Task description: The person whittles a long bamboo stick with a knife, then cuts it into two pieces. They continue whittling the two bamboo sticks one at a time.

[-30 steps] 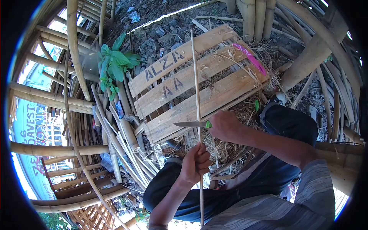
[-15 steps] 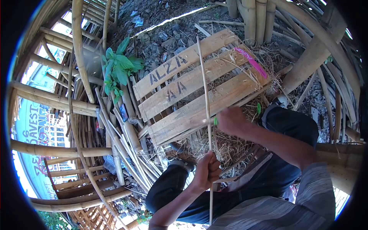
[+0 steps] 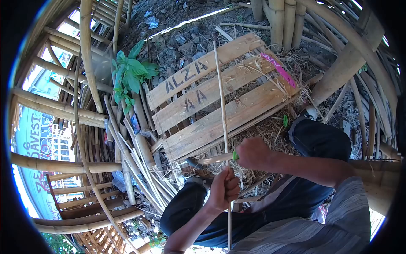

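Note:
A long thin bamboo strip (image 3: 222, 97) runs upright through the view, over a slatted wooden crate panel (image 3: 220, 110) with dark stencilled letters. Low on the strip, my left hand (image 3: 224, 188) is closed around it. My right hand (image 3: 253, 153) grips a knife (image 3: 215, 160) by its green-ended handle, just above and right of my left hand. The knife's blade points left and lies across the strip, below the panel's lower edge. Both hands are above my bent legs (image 3: 237, 220).
Pale shavings (image 3: 266, 169) cover the ground beside my right hand. A leafy green plant (image 3: 133, 72) and split bamboo pieces (image 3: 135, 156) are on the left. Thick bamboo posts (image 3: 282, 25) stand at the top right. A pink tool or strip (image 3: 279, 70) lies on the panel.
My right hand and the knife have moved down along the strip, close to my left hand. The strip's upper part has shifted slightly left.

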{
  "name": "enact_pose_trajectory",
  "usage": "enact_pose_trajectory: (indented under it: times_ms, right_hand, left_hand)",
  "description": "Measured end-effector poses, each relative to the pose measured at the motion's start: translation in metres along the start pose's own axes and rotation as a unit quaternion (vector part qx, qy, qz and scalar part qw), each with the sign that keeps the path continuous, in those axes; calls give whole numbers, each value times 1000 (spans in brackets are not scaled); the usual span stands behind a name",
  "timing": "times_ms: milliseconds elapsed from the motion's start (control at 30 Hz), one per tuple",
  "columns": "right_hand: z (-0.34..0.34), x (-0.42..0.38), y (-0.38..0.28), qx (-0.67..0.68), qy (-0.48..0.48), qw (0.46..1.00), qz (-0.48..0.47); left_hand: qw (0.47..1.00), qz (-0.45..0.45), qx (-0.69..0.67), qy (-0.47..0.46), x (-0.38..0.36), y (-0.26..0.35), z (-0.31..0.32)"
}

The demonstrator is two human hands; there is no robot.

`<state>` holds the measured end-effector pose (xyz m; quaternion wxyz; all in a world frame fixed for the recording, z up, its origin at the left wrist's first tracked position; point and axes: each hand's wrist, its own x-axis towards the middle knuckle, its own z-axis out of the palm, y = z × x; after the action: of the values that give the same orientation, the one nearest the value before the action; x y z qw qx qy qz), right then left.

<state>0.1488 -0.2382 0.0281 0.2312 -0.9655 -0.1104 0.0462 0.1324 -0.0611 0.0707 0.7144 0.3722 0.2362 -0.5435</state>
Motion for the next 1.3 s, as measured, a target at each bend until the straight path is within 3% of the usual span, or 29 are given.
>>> enact_pose_trajectory:
  times_ms: [133,233,300,367,467,533,567,633,700,767,800,900,967,1033,1067,1167,1233,1267,1300]
  right_hand:
    - [-19,34,41,-6,59,992,111]
    - [-5,11,11,-43,25,998,44]
    - [-5,13,23,-16,21,1000,-8]
    - [-21,38,67,-35,69,983,169]
    - [-43,38,62,-3,3,977,212]
    - [-25,16,31,1,39,992,118]
    - [-21,8,20,0,39,993,114]
    - [-21,-2,4,-25,2,1000,10]
    - [-26,8,19,-16,-26,999,40]
    - [-22,26,54,-54,53,988,133]
    - [-16,28,47,-3,40,985,168]
    - [-3,8,8,25,-39,994,95]
    - [2,10,23,11,-51,998,39]
    - [-12,32,66,-1,13,977,213]
    - [-15,32,66,-4,19,976,217]
    - [-17,23,44,-3,8,984,177]
    - [-1,0,6,-7,-43,999,5]
    - [-6,10,14,-6,-44,999,1]
    - [-15,22,30,16,-48,995,83]
  left_hand:
    - [1000,-11,8,-5,-1,-2,6]
    - [1000,-4,5,-14,-2,1,3]
    - [999,-6,19,36,-3,-8,9]
    - [999,-28,18,11,-7,-21,7]
    - [999,-50,17,-8,-7,-12,12]
    - [999,-49,13,-16,-5,0,8]
    - [999,-44,9,-29,-4,6,5]
    - [998,-48,5,-38,-5,8,5]
    - [998,-12,54,5,-7,2,12]
    - [995,21,93,22,-1,-3,8]
    - [989,59,131,34,5,-4,7]
    - [987,65,137,50,8,2,2]
    - [990,35,127,58,0,-4,6]
    - [993,20,106,53,1,-19,5]
    - [992,20,111,47,3,-19,5]
    - [993,27,116,21,7,-12,1]
    - [994,40,103,23,10,-2,0]
    - [993,38,107,34,7,-2,3]
    - [993,36,104,38,5,-7,4]
